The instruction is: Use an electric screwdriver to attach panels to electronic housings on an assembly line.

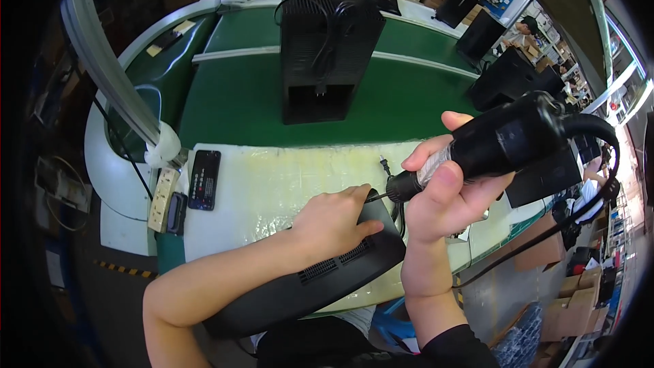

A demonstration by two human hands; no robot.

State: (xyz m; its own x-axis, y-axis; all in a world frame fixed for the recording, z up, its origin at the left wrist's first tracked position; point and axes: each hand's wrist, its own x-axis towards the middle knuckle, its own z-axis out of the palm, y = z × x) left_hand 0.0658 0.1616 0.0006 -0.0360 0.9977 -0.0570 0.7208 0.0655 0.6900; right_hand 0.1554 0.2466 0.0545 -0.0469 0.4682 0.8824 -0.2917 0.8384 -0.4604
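Observation:
My right hand (443,197) is wrapped round a black electric screwdriver (501,140) with a thick cable trailing from its rear end. Its thin bit points left and meets the far end of a long black plastic housing (293,293) close to my left fingers; the exact contact point is hidden. My left hand (334,225) lies over the housing, fingers curled at its far edge and thumb across its face near the vent slots. The housing rests slanted at the near side of the padded worktop (259,163). A black power cord with a plug (385,167) lies beside it.
Beyond the worktop, a tall black unit (317,48) with a coiled cord stands on the green conveyor belt (238,95). At left are a phone-like black device (204,179), a power strip (162,199) and a metal post (112,68). Cardboard boxes (572,307) sit at right.

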